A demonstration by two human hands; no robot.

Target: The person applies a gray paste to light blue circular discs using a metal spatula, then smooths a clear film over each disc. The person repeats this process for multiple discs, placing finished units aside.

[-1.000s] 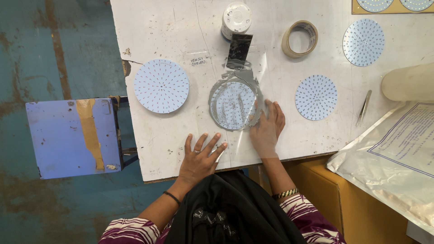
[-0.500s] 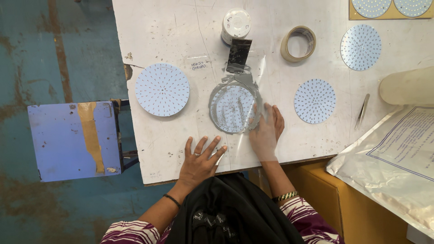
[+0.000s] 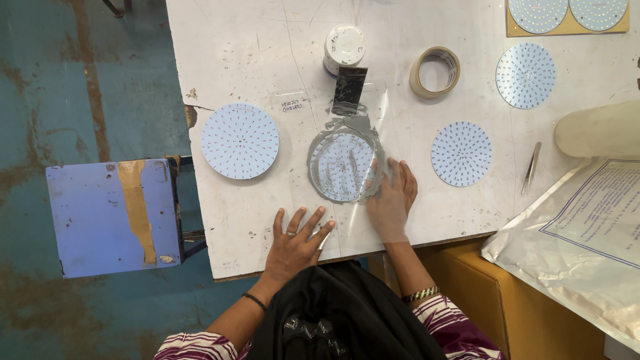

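While the left hand (image 3: pixel 297 243) lies flat, fingers spread, the right hand (image 3: pixel 390 200) presses a clear sheet (image 3: pixel 373 133) beside the grey stencilled disc (image 3: pixel 343 167); beyond the disc, a small white label (image 3: pixel 291 105).

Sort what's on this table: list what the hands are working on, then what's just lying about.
In hand:
left hand, flat on the table
right hand pressing the clear film sheet
grey-ringed disc under the film

Lying about:
dotted disc
dotted disc by the tweezers
tape roll
white jar
tweezers
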